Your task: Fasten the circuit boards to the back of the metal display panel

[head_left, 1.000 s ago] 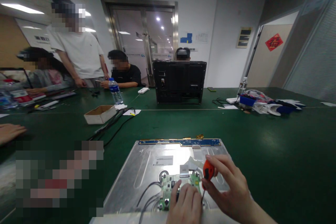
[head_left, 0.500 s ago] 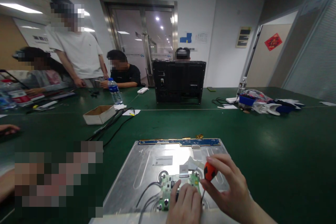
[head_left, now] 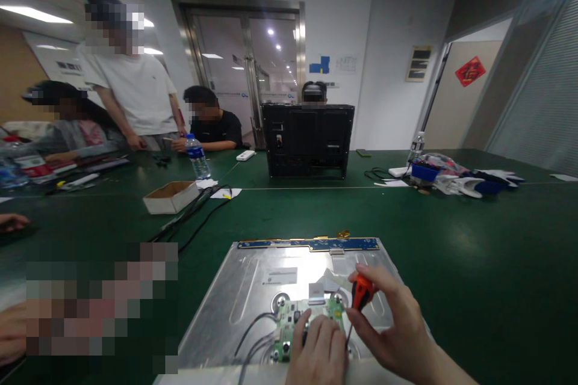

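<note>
A silver metal panel [head_left: 253, 295], the back of a display, lies on the green table in front of me. A small green circuit board [head_left: 295, 319] sits on its near half, with thin grey wires running off to the left. My left hand [head_left: 318, 352] rests on the board with its fingers curled down flat against it. My right hand [head_left: 392, 328] pinches an orange-handled screwdriver [head_left: 360, 292], whose shaft points down at the board's right edge. A blue strip board [head_left: 311, 244] runs along the panel's far edge.
A cardboard box [head_left: 170, 196], black cables [head_left: 198, 207] and a water bottle [head_left: 197, 156] lie to the far left. An upright black monitor back [head_left: 308, 139] stands in the middle. Gloves and bags [head_left: 456, 180] sit far right. Several people sit or stand at the left.
The screwdriver handle has turned in my right fingers and shifted slightly. A neighbour's hand at the far left edge has drawn back. My left hand stays on the board.
</note>
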`<state>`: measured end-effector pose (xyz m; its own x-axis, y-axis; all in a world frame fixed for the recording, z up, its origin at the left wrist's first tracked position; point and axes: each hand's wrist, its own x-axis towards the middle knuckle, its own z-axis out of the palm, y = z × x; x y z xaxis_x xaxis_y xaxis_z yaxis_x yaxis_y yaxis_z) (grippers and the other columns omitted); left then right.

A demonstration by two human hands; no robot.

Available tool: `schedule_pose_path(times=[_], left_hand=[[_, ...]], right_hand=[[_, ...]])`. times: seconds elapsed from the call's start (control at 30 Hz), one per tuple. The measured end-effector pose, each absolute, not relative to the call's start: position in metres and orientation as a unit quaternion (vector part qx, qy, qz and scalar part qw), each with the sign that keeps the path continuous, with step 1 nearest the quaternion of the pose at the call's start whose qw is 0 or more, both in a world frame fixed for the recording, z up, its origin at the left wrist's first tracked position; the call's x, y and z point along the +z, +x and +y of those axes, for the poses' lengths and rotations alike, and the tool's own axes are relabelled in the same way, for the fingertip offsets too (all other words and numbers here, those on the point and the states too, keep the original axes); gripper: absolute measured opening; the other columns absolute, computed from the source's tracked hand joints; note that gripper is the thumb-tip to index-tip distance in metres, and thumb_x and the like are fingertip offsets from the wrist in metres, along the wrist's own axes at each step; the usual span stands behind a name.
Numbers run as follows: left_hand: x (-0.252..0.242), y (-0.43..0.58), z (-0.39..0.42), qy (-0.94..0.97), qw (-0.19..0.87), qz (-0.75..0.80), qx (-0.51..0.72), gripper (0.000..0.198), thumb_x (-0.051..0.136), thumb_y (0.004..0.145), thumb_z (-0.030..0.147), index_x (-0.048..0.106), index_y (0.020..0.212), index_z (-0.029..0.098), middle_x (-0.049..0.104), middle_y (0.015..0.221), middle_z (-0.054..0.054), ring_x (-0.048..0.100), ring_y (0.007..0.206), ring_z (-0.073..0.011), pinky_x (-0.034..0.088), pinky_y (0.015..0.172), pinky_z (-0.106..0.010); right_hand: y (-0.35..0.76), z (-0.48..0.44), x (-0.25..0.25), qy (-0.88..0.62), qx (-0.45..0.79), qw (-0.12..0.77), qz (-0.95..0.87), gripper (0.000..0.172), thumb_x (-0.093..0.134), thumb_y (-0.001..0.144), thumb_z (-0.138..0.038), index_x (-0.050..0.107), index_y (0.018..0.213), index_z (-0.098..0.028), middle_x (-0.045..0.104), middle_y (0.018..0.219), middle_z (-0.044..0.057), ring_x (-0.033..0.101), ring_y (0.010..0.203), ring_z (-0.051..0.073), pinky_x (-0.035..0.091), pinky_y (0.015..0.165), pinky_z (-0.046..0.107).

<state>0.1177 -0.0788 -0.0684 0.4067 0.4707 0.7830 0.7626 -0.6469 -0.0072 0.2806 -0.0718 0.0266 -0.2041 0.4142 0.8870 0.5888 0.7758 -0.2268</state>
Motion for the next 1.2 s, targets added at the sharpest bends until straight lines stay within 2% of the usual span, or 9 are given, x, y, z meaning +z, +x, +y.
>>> schedule_pose_path(times=[0.13, 0.23, 0.4, 0.6, 0.77, 0.93, 1.1, 1.2], left_hand=[[-0.0680, 0.1202, -0.0790, -0.813, 0.174, -0.379, -0.406, 0.048, 0.021, 0.108, 0.015, 0.059, 0.080, 0.021, 0.068, 0.077, 0.001, 0.065, 0.080, -0.0171, 0.031, 0.106, -0.036], [-0.0692, 0.1205, -0.0790, -0.812, 0.172, -0.377, -0.411, 0.050, 0.020, 0.110, 0.018, 0.060, 0.080, 0.021, 0.068, 0.077, 0.000, 0.065, 0.080, -0.0171, 0.031, 0.106, -0.037], [-0.0710, 0.1186, -0.0793, -0.814, 0.170, -0.381, -0.405, 0.042, 0.027, 0.107, 0.014, 0.062, 0.085, 0.020, 0.066, 0.075, 0.001, 0.064, 0.077, -0.0170, 0.035, 0.104, -0.037], [-0.0694, 0.1192, -0.0794, -0.812, 0.169, -0.380, -0.409, 0.042, 0.027, 0.106, 0.011, 0.061, 0.082, 0.020, 0.069, 0.078, 0.000, 0.065, 0.079, -0.0183, 0.035, 0.103, -0.038], [-0.0697, 0.1187, -0.0791, -0.815, 0.165, -0.383, -0.401, 0.045, 0.025, 0.107, 0.014, 0.060, 0.082, 0.021, 0.069, 0.080, 0.000, 0.065, 0.081, -0.0176, 0.032, 0.104, -0.037], [-0.0708, 0.1163, -0.0785, -0.821, 0.170, -0.376, -0.395, 0.035, 0.033, 0.105, 0.013, 0.061, 0.085, 0.021, 0.070, 0.081, 0.001, 0.066, 0.081, -0.0171, 0.033, 0.105, -0.036], [-0.0708, 0.1175, -0.0790, -0.815, 0.175, -0.382, -0.400, 0.036, 0.033, 0.102, 0.008, 0.061, 0.084, 0.021, 0.069, 0.081, 0.001, 0.066, 0.081, -0.0171, 0.032, 0.106, -0.037], [-0.0697, 0.1177, -0.0796, -0.816, 0.178, -0.384, -0.393, 0.035, 0.033, 0.102, 0.008, 0.060, 0.084, 0.021, 0.069, 0.080, 0.002, 0.066, 0.080, -0.0168, 0.033, 0.107, -0.037]], right_hand=[[0.2783, -0.0688, 0.0284, -0.330, -0.080, 0.541, -0.769, 0.039, 0.056, 0.093, -0.016, 0.052, 0.132, -0.017, 0.067, 0.090, 0.006, 0.067, 0.071, 0.017, 0.058, 0.061, 0.027], [0.2775, -0.0689, 0.0300, -0.327, -0.074, 0.540, -0.772, 0.045, 0.054, 0.093, -0.014, 0.048, 0.137, -0.015, 0.066, 0.083, 0.004, 0.064, 0.066, 0.017, 0.057, 0.057, 0.027], [0.2784, -0.0717, 0.0305, -0.312, -0.044, 0.559, -0.767, 0.047, 0.051, 0.087, -0.008, 0.046, 0.133, -0.017, 0.068, 0.084, 0.004, 0.067, 0.070, 0.019, 0.057, 0.057, 0.027], [0.2787, -0.0691, 0.0282, -0.318, -0.069, 0.554, -0.766, 0.038, 0.058, 0.090, -0.014, 0.052, 0.128, -0.019, 0.067, 0.094, 0.007, 0.069, 0.079, 0.020, 0.060, 0.063, 0.029], [0.2781, -0.0713, 0.0300, -0.323, -0.066, 0.541, -0.774, 0.044, 0.055, 0.090, -0.010, 0.051, 0.134, -0.016, 0.066, 0.089, 0.006, 0.065, 0.068, 0.016, 0.059, 0.060, 0.027], [0.2805, -0.0735, 0.0286, -0.322, -0.063, 0.545, -0.772, 0.050, 0.051, 0.088, -0.011, 0.046, 0.137, -0.013, 0.071, 0.096, 0.010, 0.071, 0.081, 0.021, 0.061, 0.067, 0.030], [0.2796, -0.0705, 0.0267, -0.336, -0.070, 0.541, -0.768, 0.044, 0.059, 0.091, -0.019, 0.050, 0.134, -0.017, 0.069, 0.097, 0.010, 0.071, 0.081, 0.022, 0.062, 0.065, 0.030], [0.2777, -0.0708, 0.0282, -0.341, -0.076, 0.538, -0.767, 0.045, 0.057, 0.093, -0.017, 0.050, 0.137, -0.018, 0.067, 0.094, 0.008, 0.069, 0.076, 0.020, 0.061, 0.063, 0.029]])
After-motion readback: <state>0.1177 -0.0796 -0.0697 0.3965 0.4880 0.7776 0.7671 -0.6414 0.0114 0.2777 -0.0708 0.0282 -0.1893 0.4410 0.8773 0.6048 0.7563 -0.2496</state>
